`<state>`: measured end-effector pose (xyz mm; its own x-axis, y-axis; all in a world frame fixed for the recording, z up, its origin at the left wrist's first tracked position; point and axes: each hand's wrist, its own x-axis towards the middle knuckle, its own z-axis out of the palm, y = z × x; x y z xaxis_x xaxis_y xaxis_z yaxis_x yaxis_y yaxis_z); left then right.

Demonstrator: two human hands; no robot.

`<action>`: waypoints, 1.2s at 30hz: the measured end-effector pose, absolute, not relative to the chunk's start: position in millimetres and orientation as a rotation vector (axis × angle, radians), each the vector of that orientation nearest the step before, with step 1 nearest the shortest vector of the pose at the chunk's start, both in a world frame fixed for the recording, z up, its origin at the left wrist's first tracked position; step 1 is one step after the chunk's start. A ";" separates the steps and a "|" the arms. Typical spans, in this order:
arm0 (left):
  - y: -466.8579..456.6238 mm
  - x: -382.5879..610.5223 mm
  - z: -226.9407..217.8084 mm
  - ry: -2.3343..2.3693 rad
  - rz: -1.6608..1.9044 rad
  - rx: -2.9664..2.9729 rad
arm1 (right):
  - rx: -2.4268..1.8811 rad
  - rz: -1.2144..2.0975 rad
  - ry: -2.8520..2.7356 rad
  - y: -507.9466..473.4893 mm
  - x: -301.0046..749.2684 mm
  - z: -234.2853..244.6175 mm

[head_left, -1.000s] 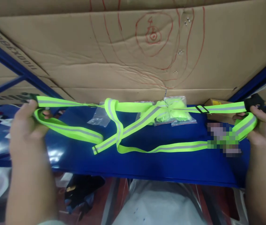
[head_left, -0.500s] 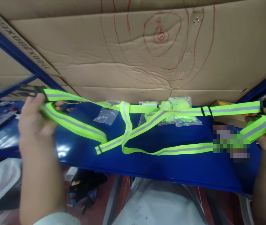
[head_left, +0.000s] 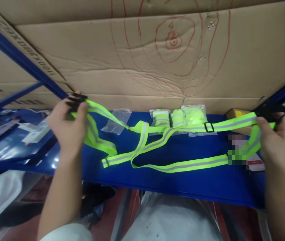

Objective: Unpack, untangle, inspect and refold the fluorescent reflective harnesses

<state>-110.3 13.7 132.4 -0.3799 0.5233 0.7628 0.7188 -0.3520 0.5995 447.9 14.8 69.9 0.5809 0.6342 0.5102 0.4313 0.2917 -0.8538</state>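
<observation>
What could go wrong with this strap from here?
The strap crosses itself, so pulling might tighten a tangle. Its upper run passes in front of the bags in this view; if touching, it could drag one. The left hand holds one black buckle, the right hand another buckle; if either slips, that end may drop.

A workshop, probably: blue bench (head_left: 192, 180), blue frame (head_left: 14, 53), cardboard backing (head_left: 94, 50) (red rings (head_left: 173, 41) drawn on).

Free front strip of tabletop (head_left: 182, 183), yellow-green straps (head_left: 177, 167) beyond
</observation>
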 end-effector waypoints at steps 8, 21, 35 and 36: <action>45.2 -15.6 81.4 -1.388 -1.474 -2.337 | -1.375 -0.140 -1.815 11.8 379.9 53.2; 11.6 57.1 10.5 -1.239 -1.318 -2.672 | -1.225 -0.207 -2.070 -26.3 290.5 34.4; 4.1 52.7 3.5 -1.185 -1.205 -2.429 | -1.228 -0.350 -2.097 -32.9 287.8 21.8; 4.0 52.6 3.5 -1.190 -1.192 -2.425 | -1.233 -0.355 -2.099 -33.1 287.2 21.7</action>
<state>52.6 4.0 3.5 0.3550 0.5806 0.7327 0.7319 -0.6602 0.1686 287.2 -33.1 21.7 -0.3303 0.6687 0.6661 0.8506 0.5168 -0.0970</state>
